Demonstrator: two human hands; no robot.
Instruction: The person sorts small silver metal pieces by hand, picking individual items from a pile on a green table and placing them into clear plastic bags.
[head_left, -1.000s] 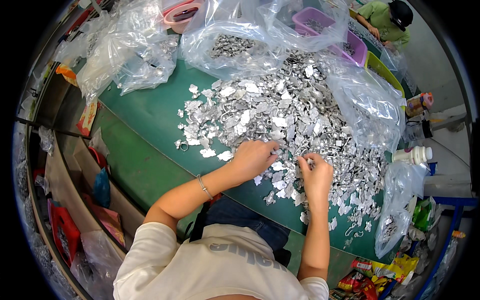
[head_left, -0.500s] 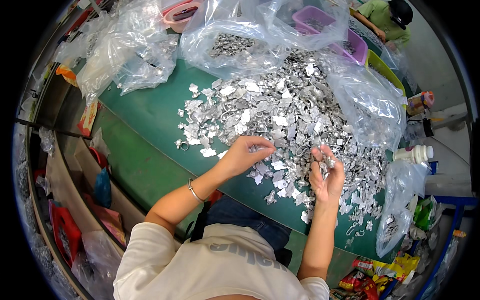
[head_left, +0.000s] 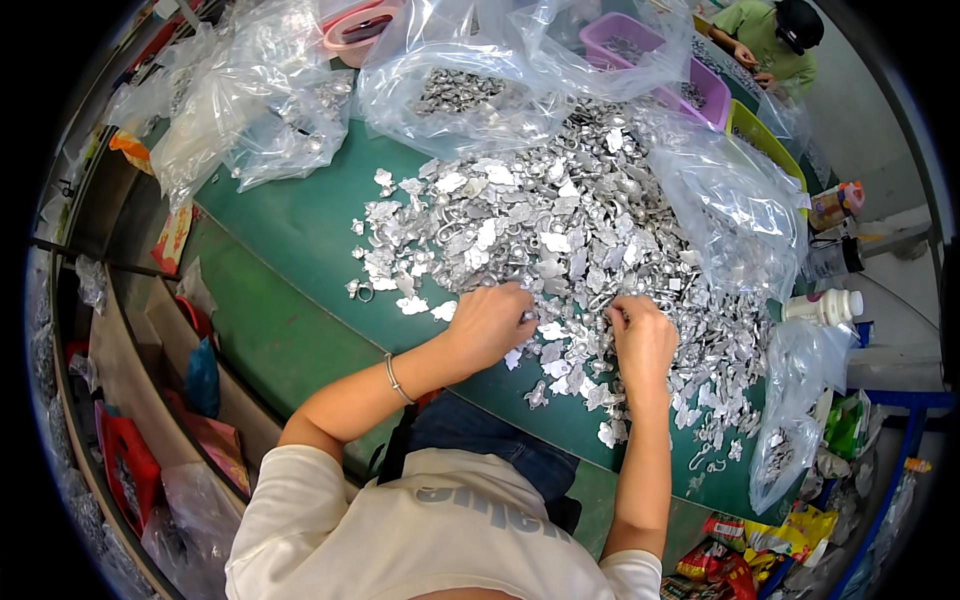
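A broad heap of small silver metal charms [head_left: 540,215], some flat and some with rings or hooks, covers much of the green table [head_left: 290,230]. At the near left edge of the heap, my left hand [head_left: 490,322] is closed, its fingertips curled down among the pieces. My right hand [head_left: 642,335] is a little to the right, back upward, thumb and fingers pinched together over the charms. Whatever either hand holds is hidden by its fingers. Between the hands, loose charms [head_left: 560,350] lie on the heap's thin near side.
Clear plastic bags of metal parts [head_left: 460,100] stand behind the heap, and another bag [head_left: 735,215] lies on its right. Purple baskets [head_left: 715,95] and a yellow-green basket [head_left: 765,145] sit at the far right. A white bottle [head_left: 825,307] is at the right edge. A co-worker [head_left: 775,45] works beyond.
My right hand has turned from palm up, with charms in its fingers, to palm down on the heap. My left hand has curled its fingers downward and shifted slightly toward me.
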